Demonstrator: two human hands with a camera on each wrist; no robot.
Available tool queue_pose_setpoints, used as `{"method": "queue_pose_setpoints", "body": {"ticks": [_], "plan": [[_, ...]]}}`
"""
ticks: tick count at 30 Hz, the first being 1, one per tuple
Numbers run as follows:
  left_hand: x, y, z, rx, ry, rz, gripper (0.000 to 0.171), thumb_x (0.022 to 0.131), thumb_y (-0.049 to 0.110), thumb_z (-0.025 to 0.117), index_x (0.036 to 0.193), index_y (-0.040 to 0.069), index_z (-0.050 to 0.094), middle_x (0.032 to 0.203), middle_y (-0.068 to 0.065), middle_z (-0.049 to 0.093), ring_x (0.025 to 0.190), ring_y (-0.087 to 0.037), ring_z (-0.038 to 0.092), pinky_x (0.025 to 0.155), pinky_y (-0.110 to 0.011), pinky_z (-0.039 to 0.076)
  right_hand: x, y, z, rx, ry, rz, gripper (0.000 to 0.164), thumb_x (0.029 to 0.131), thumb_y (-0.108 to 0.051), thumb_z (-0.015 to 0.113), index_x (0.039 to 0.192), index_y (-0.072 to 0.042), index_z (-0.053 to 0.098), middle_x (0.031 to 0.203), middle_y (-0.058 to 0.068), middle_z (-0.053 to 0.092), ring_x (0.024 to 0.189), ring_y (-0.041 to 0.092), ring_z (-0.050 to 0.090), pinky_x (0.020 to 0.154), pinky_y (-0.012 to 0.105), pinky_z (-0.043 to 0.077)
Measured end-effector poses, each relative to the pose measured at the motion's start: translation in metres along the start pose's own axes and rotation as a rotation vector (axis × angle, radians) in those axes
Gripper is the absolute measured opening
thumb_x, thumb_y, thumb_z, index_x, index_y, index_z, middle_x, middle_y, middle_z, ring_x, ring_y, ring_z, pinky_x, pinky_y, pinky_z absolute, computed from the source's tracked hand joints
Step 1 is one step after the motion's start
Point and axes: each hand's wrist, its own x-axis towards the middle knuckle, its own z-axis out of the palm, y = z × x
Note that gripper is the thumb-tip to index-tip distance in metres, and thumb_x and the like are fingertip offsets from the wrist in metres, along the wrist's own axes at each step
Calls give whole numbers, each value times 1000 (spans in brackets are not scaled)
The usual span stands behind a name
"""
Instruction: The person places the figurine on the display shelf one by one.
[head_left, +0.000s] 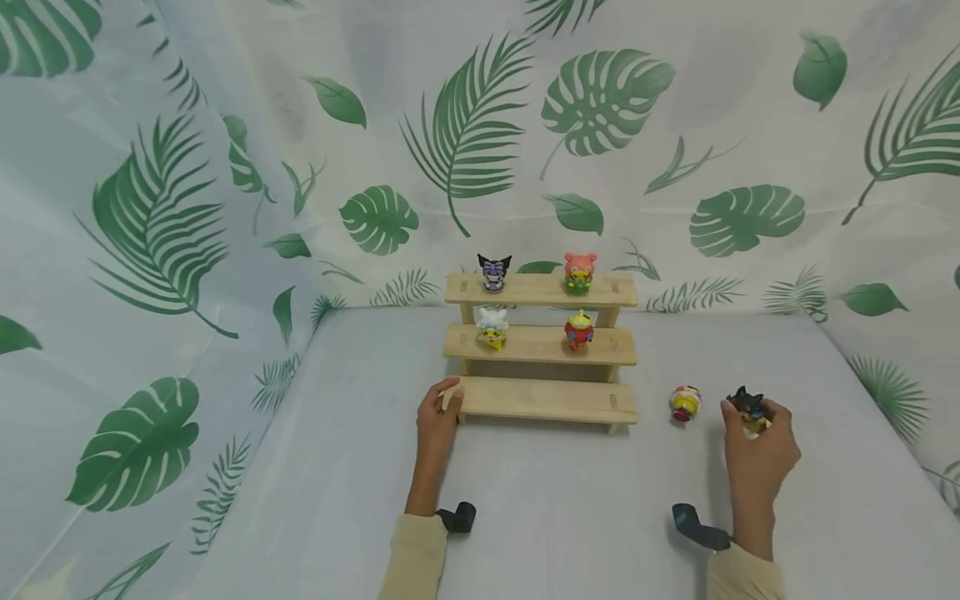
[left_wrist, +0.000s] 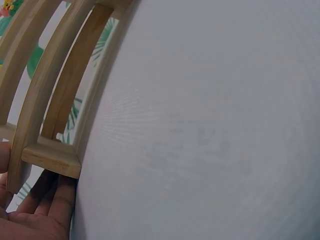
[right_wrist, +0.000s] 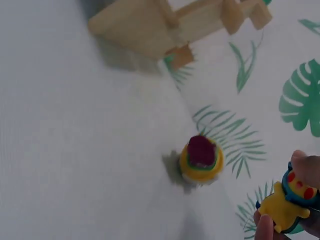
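A pale grey tabletop (head_left: pixel 570 500) fills the space in front of the person, and white cloth printed with green palm and monstera leaves (head_left: pixel 465 125) hangs behind it and down the left side; against the back stands a three-step wooden shelf (head_left: pixel 542 343), its lowest step bare; the left hand (head_left: pixel 437 421) rests at the left end of that lowest step, thumb on top of the wood and fingers (left_wrist: pixel 47 200) lying loosely under the corner, so it touches the shelf with a relaxed, mostly straight hand rather than clutching it; the right hand (head_left: pixel 757 454) sits on the table well to the right of the shelf, fingers curled and pinching a small yellow figure with a dark head (head_left: pixel 748 408), which the right wrist view shows as a yellow body with red cheeks (right_wrist: pixel 287 205) held between fingertips, just off the table; just beside it, to the left and apart from the hand, a round yellow figure with a red top (head_left: pixel 685 403) stands on the table between the hand and the shelf; on the top step stand a purple-and-black figure (head_left: pixel 494 272) and a pink one (head_left: pixel 580 271); on the middle step, a white-and-yellow figure (head_left: pixel 492 327) and a red-and-yellow one (head_left: pixel 579 330); cream sleeves show at both wrists
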Motion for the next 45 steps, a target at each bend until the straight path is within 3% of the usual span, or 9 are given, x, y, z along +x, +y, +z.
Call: {"method": "queue_pose_setpoints", "body": {"ticks": [5,9,17,21,26,31,36,39,45], "plan": [[3,2,-3,6,-13,2,32,96,25,64,125,14,64,116,-17,70,87,-10,65,73,-21,47,-10,-25,0,207,-32,33,53,94,-39,63,131,-1,54,121,21,64,71,-16,50,57,3,39],[4,3,-5,-1,-25,0,33,95,25,65,125,12,64,117,-18,69,92,-12,65,73,-20,47,-24,-45,6,303,-177,78,46,96,-40,60,128,-7,54,126,16,64,68,-14,57,57,8,45],[7,4,-9,1,-46,-13,28,98,16,59,124,9,66,116,-16,70,72,-5,52,59,-18,38,-55,-73,30,438,-518,-3,38,95,-26,64,126,-7,54,99,-25,62,75,-3,63,58,19,51],[7,4,-9,22,-55,-24,27,100,15,55,123,10,66,103,-15,71,63,-6,44,55,-18,35,-72,-82,48,482,-696,-66,43,95,-25,65,130,-4,51,107,-12,61,80,-1,63,62,23,53],[5,4,-11,34,-88,-63,28,100,15,53,125,8,65,109,-19,69,79,-11,61,66,-25,51,-91,-93,73,543,-842,-143,46,91,-17,70,130,-1,51,111,9,60,81,3,63,64,24,54],[3,9,-13,125,-6,-37,26,100,21,54,121,11,66,120,-14,68,101,-24,65,81,-38,53,-106,-103,90,600,-890,-197,44,88,-10,72,126,1,52,109,15,59,80,4,64,63,23,54],[7,24,-13,149,113,130,26,100,22,55,121,10,65,118,-11,70,110,-29,63,98,-48,46,-113,-117,99,611,-864,-283,43,87,-5,72,125,4,53,107,22,63,77,12,67,61,23,54],[12,36,-11,88,84,198,28,101,22,54,125,10,63,116,-15,70,108,-32,66,97,-49,48,-116,-131,98,607,-806,-328,43,86,-2,72,124,8,55,107,25,64,79,25,69,61,22,53],[21,44,-7,43,-19,199,31,102,25,53,128,12,63,109,-22,71,100,-35,69,85,-45,55,-125,-155,97,568,-747,-377,41,83,0,74,119,11,59,108,29,66,90,43,69,68,19,54]]}}
